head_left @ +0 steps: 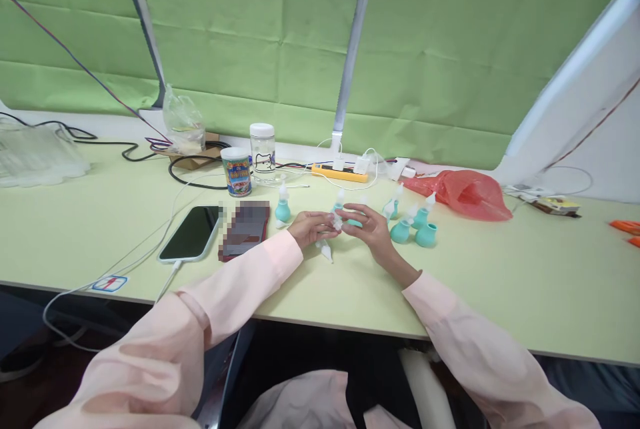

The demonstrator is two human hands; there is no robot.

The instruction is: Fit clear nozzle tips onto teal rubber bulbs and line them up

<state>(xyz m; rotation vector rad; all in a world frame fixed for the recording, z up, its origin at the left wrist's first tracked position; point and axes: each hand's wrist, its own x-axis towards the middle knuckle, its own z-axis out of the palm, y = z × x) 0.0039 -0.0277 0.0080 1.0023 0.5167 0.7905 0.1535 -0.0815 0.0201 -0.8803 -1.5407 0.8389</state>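
Both hands meet over the middle of the pale green table. My left hand pinches a small clear nozzle tip. My right hand is closed round a teal bulb pressed against that tip. Another clear nozzle tip lies on the table just below my left hand. Several teal bulbs with clear tips stand around: one at the left, others at the right.
A phone on a white cable and a dark device lie at the left. Behind them stand a printed cup and a clear jar. A yellow power strip and a red plastic bag lie further back.
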